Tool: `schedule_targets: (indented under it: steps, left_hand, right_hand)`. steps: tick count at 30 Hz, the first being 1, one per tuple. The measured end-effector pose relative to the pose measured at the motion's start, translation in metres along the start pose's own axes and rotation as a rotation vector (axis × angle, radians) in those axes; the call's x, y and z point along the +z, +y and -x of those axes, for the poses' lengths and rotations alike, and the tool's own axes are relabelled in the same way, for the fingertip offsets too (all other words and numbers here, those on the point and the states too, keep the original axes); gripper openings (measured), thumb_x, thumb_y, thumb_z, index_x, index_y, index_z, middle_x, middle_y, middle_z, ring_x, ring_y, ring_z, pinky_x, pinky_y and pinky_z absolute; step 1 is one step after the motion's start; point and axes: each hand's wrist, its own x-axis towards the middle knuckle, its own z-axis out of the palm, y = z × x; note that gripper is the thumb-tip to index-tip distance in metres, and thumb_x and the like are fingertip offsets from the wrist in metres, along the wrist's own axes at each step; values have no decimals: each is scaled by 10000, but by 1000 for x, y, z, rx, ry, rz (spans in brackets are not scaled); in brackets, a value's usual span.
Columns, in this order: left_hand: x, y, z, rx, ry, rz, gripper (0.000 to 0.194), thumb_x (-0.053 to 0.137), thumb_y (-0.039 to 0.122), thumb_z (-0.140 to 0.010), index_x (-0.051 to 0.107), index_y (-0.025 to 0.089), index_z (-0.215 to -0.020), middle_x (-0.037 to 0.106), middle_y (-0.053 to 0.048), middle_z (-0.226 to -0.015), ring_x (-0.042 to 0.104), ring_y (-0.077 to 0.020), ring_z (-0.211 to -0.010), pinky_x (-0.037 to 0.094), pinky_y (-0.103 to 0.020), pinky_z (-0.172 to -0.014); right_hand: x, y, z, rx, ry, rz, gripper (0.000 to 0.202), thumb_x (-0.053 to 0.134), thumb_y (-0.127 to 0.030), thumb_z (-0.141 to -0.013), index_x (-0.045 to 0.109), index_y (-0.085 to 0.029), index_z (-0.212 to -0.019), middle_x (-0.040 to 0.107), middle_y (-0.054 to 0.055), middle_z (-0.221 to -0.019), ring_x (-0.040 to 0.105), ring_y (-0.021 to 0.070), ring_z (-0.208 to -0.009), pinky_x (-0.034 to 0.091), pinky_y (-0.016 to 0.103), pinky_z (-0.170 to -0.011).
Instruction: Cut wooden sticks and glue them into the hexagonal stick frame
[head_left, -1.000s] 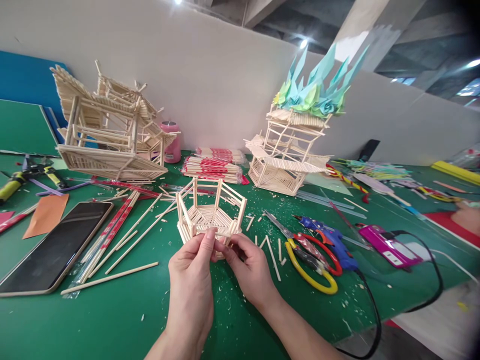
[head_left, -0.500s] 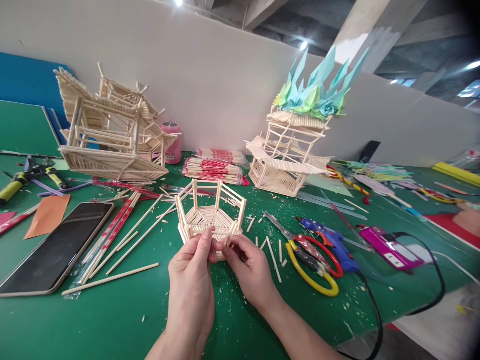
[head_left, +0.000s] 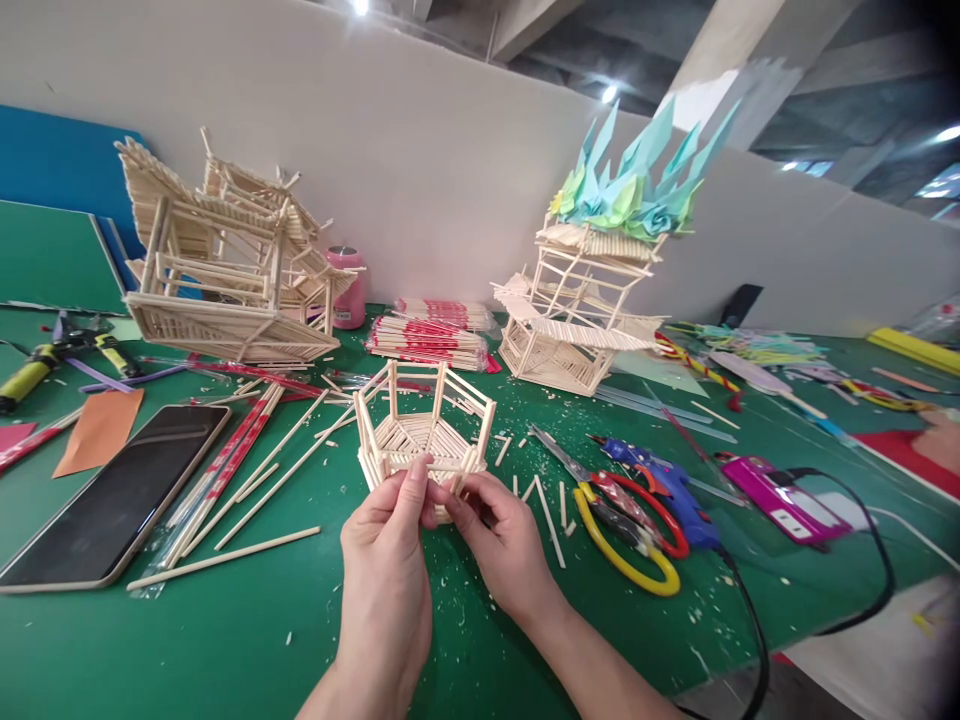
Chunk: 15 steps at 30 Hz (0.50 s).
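Both hands grip the near side of a small many-sided frame (head_left: 429, 430) built of pale wooden sticks, with a slatted floor, upright posts and a top rail. My left hand (head_left: 391, 560) pinches its front edge, thumb pointing up. Beside it, my right hand (head_left: 506, 540) is closed on the same edge, thumb and finger meeting low at the front right. The fingertips partly hide the near wall. Just right of the frame lie short cut sticks (head_left: 550, 520), scissors (head_left: 626, 530) with red and yellow handles, and a blue glue gun (head_left: 660, 485).
Loose long sticks (head_left: 270, 480) and a phone (head_left: 112, 495) lie at left. Larger stick models (head_left: 225, 270) stand behind, one (head_left: 574, 310) topped with blue paper. Packed stick bundles (head_left: 427, 340) and a pink bottle (head_left: 346, 290) sit at the back. A purple power strip (head_left: 780, 498) trails cables right.
Almost nothing differs. The whole view has shifted slightly, while both hands keep the same hold on the stick frame.
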Motion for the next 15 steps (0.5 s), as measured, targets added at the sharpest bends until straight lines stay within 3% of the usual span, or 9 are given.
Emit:
schedule_targets:
  steps: [15]
  left_hand:
    - [-4, -7, 0, 19, -9, -41, 291, 770, 360, -617, 615, 158, -477, 534, 29, -513, 410, -93, -561, 348, -204, -593]
  right_hand:
    - [0, 1, 3, -5, 1, 14, 241, 536, -364, -863, 690, -181, -841, 587, 34, -750, 551, 172, -684, 437, 273, -600]
